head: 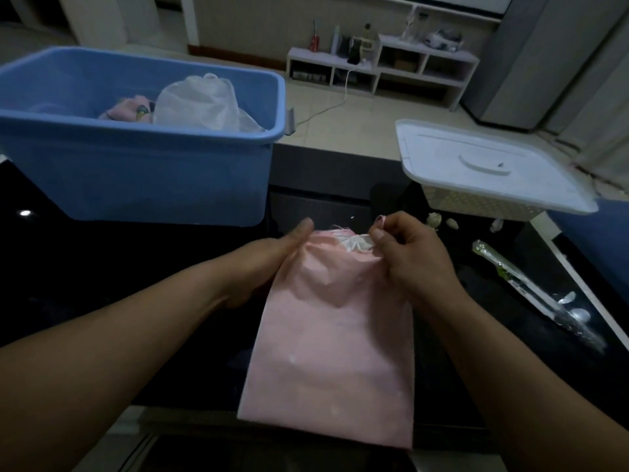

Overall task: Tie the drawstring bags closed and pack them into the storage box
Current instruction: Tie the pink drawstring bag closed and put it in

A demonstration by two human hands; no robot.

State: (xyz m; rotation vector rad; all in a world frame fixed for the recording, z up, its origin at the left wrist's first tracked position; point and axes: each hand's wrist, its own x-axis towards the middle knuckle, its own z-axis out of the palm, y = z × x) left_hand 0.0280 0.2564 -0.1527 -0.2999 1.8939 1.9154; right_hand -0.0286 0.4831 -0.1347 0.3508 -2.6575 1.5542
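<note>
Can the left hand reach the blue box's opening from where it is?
Probably yes. The left hand grips the pink bag beside the blue box; the box's top is open and nothing stands between them, though the hand must rise over the near wall.

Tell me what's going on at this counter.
A person is closing a pink bag. The left hand grips the gathered top at its left side, while the right hand pinches the drawstring at the right. The bag is not in the blue storage box yet; that box, at the back left, already holds a white bag and a pink item.
</note>
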